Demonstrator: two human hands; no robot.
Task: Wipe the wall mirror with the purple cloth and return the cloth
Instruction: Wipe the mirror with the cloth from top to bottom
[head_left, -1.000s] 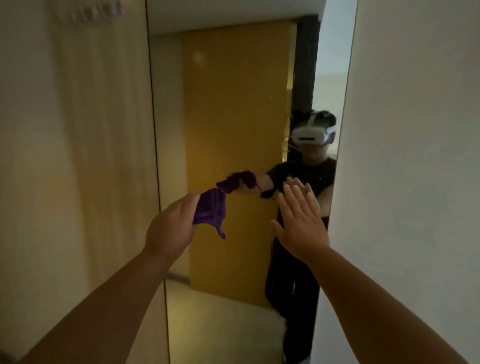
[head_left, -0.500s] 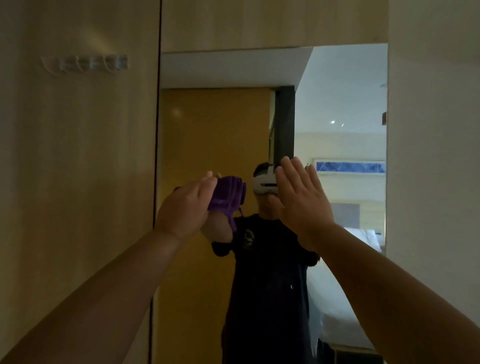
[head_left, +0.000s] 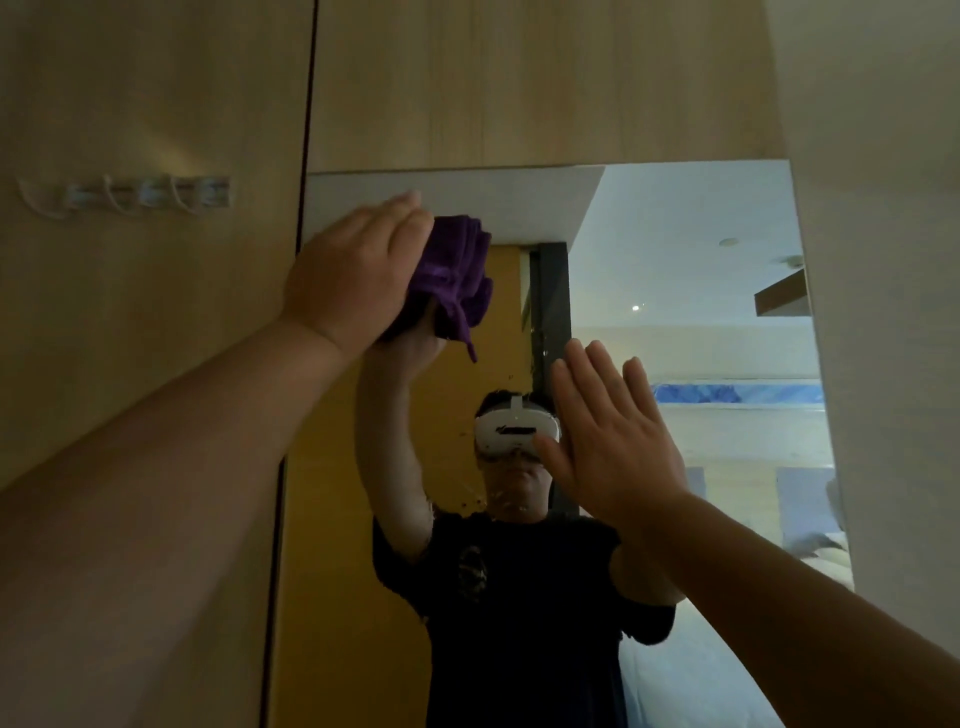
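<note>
Head view: the left hand (head_left: 358, 270) has risen since half a second ago, now pressing the bunched purple cloth (head_left: 457, 278) against the wall mirror (head_left: 675, 291) near its top-left corner. The right hand (head_left: 613, 441) stays flat and wide open, lower, before the glass. Wall hooks (head_left: 130, 195) sit left.

The left hand (head_left: 358, 275) presses a bunched purple cloth (head_left: 457, 280) against the mirror (head_left: 701, 322) near its top left corner. The right hand (head_left: 613, 441) rests flat, fingers spread, lower on the glass.
</note>
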